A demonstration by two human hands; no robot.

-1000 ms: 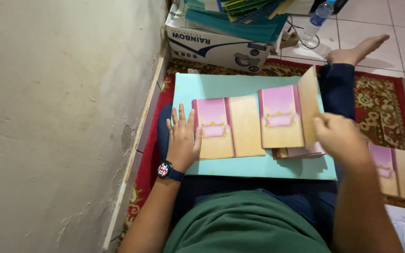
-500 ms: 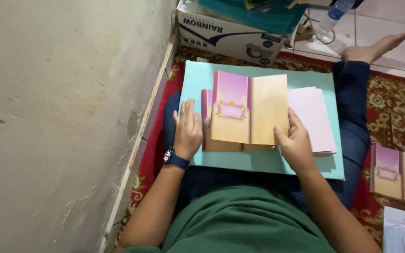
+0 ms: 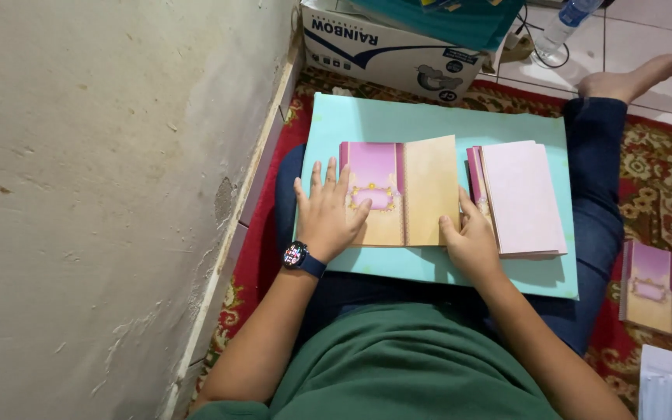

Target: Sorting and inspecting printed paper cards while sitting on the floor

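Pressing flat, our left hand (image 3: pixel 327 208) lies with fingers spread on the left half of the purple-and-tan card (image 3: pixel 400 193), which rests on the pale blue board (image 3: pixel 367 117) across our lap. Our right hand (image 3: pixel 472 243) grips the card's near right corner, thumb on top; its other fingers are hidden. Just right, a pink stack (image 3: pixel 521 198) covers another card. At the right edge, a further card (image 3: pixel 663 292) is cut off.

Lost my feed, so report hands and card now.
Left hand flat on the folded card, fingers spread. Right hand at its lower right edge. Card lies on the board; stack beside it, nothing blocking.
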